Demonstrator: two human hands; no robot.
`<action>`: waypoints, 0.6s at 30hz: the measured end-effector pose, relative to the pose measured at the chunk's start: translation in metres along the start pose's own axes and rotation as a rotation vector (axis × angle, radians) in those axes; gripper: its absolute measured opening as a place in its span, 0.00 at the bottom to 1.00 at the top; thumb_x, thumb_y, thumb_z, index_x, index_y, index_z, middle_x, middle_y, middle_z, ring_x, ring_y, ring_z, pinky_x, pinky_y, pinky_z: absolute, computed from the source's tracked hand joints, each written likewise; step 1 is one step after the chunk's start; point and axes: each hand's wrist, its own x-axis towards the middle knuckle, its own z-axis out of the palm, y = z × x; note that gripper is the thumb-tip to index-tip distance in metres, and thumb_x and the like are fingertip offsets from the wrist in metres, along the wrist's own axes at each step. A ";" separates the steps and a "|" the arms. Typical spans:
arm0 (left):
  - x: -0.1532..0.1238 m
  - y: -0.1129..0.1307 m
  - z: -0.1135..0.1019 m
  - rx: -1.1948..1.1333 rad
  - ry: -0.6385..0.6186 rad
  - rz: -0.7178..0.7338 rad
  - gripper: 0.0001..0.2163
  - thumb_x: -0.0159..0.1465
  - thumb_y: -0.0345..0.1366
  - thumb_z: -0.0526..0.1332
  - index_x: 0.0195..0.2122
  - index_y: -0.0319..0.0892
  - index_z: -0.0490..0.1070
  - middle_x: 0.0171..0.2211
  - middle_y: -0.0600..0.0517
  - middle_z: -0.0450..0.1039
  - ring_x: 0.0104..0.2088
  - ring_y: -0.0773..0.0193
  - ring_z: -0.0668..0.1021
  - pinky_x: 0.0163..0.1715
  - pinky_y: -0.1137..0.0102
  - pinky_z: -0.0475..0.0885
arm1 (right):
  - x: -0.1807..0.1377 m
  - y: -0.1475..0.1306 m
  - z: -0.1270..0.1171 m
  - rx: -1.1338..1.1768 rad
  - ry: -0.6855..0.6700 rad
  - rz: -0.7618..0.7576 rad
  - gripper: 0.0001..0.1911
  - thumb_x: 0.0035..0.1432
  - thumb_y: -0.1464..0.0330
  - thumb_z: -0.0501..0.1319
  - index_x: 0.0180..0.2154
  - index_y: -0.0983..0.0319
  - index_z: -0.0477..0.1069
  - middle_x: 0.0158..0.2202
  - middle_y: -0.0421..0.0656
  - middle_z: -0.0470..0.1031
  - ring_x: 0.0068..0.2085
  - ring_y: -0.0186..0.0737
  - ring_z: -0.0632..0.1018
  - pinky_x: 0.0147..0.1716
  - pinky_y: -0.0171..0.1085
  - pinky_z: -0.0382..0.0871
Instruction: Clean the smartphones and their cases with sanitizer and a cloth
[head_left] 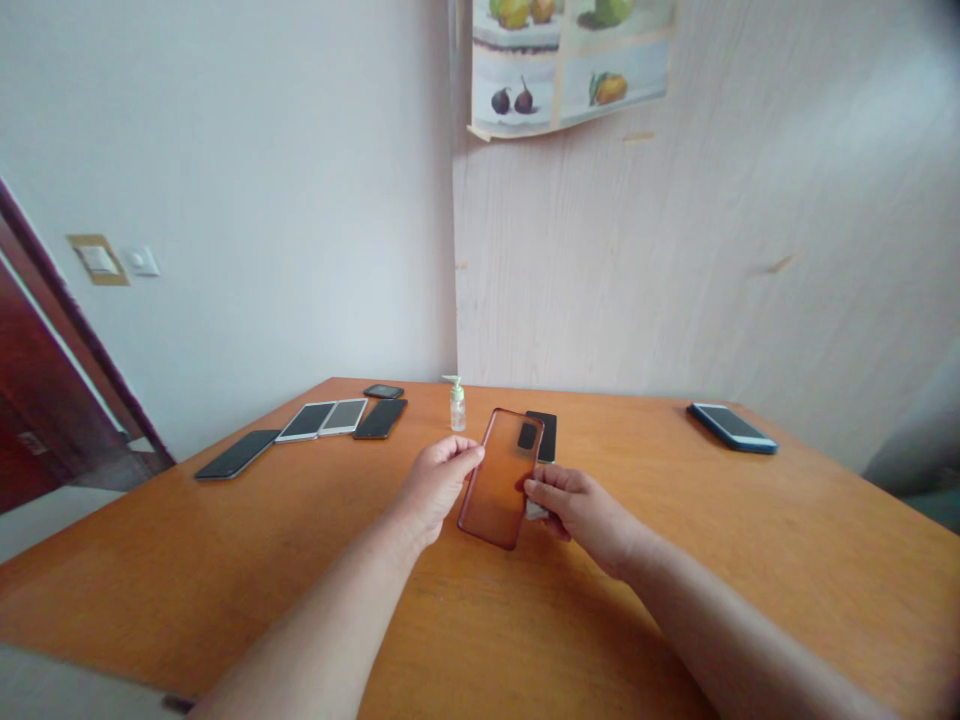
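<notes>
A see-through phone case [499, 480] with a reddish rim is held up, tilted, above the wooden table. My left hand [442, 485] pinches its left edge between thumb and fingers. On the other side, my right hand [574, 505] is closed at the case's right edge, with a crumpled whitish cloth or tissue [535, 509] tucked in its fingers. Behind the case lies a dark phone [548, 437], partly covered by it. A small clear pump bottle [457, 408] with a pale green top stands just beyond my left hand.
On the table's left side [247, 560] lie a black phone [237, 455], two white-framed phones [306, 422] side by side, another dark phone [381, 419] and a small dark device [383, 391]. A phone in a blue case [732, 428] lies far right. A wall stands behind.
</notes>
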 end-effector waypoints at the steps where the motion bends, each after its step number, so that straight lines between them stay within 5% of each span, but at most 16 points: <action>1: 0.000 0.000 0.000 -0.007 -0.002 0.004 0.11 0.54 0.43 0.66 0.29 0.41 0.73 0.26 0.54 0.71 0.29 0.66 0.70 0.33 0.71 0.62 | 0.000 0.000 0.000 0.004 -0.002 -0.001 0.17 0.55 0.54 0.61 0.35 0.63 0.70 0.24 0.37 0.66 0.20 0.27 0.60 0.18 0.31 0.49; 18: 0.003 0.001 -0.003 -0.407 -0.170 -0.122 0.09 0.52 0.38 0.69 0.28 0.39 0.72 0.27 0.52 0.72 0.28 0.67 0.71 0.32 0.71 0.65 | 0.004 0.005 -0.003 0.047 0.031 0.016 0.20 0.53 0.52 0.63 0.34 0.63 0.70 0.23 0.37 0.66 0.19 0.27 0.60 0.17 0.31 0.48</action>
